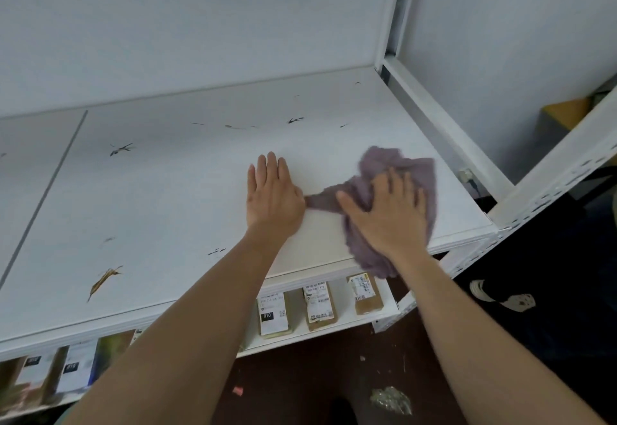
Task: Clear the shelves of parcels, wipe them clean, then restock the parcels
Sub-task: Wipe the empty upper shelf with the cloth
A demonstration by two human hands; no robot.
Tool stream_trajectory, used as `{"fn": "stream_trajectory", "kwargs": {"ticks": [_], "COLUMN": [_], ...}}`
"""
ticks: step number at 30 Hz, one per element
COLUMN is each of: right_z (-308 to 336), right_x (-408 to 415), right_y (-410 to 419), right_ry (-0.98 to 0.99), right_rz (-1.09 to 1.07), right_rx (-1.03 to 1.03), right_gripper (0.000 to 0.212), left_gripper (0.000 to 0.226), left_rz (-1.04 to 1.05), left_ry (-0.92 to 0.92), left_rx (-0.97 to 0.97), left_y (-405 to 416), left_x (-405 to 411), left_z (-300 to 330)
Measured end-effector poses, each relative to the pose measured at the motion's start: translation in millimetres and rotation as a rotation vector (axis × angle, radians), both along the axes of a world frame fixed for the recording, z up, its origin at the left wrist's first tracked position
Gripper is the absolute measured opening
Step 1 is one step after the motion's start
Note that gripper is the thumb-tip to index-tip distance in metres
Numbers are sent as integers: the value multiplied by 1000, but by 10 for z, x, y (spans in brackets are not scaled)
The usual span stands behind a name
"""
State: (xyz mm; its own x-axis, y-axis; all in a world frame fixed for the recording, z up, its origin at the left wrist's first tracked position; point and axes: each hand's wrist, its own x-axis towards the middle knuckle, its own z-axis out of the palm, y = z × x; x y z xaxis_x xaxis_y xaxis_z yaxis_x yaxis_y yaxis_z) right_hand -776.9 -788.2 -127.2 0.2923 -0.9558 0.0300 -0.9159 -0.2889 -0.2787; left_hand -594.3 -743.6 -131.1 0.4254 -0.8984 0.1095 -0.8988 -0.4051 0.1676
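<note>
Nearest the camera, a dark floor carries a crumpled scrap of silvery wrap and a small pink scrap. Just above that, the lower shelf holds parcels standing in a row: a white-labelled parcel marked 010, a brown parcel with a white label beside it, and a smaller brown parcel at the right end; further parcels at the left are blurred. Two bare forearms reach up over the front edge of the upper shelf, a white board scuffed with dark marks and one brownish streak near its front left. The left hand lies flat on the board, fingers straight and close together, holding nothing, its thumb side just beside a trailing corner of the purple cloth. The right hand presses down on that cloth with fingers spread and nearly straight, palm over its middle; the cloth sits bunched near the shelf's front right corner, one fold hanging over the edge. Beyond the hands the board runs back to a plain white wall, and a white metal shelf upright rises at the right rear corner.
</note>
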Motion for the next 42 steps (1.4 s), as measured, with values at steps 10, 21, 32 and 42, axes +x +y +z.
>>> {"fn": "stream_trajectory", "kwargs": {"ticks": [10,21,32,42], "right_z": [-19,-20,-81,-77], "right_x": [-331,638,115,899], "right_y": [-588,-1067,-1698,-1426], "right_ry": [-93,-34,12,-1], "right_rz": [-35,183,14,421], "right_rx": [-54,-40,-77,-63], "right_gripper": [61,65,67,64], "left_gripper": [18,13,24,41], "left_rz": [-108,5,-2,46], "left_ry": [-87,-254,-95,-30], "left_rx": [-15,-88,-265,-171], "left_y": [-60,-254,-425,-636], "left_x": [200,304,433,652], "left_z": [177,149,-4,-19]}}
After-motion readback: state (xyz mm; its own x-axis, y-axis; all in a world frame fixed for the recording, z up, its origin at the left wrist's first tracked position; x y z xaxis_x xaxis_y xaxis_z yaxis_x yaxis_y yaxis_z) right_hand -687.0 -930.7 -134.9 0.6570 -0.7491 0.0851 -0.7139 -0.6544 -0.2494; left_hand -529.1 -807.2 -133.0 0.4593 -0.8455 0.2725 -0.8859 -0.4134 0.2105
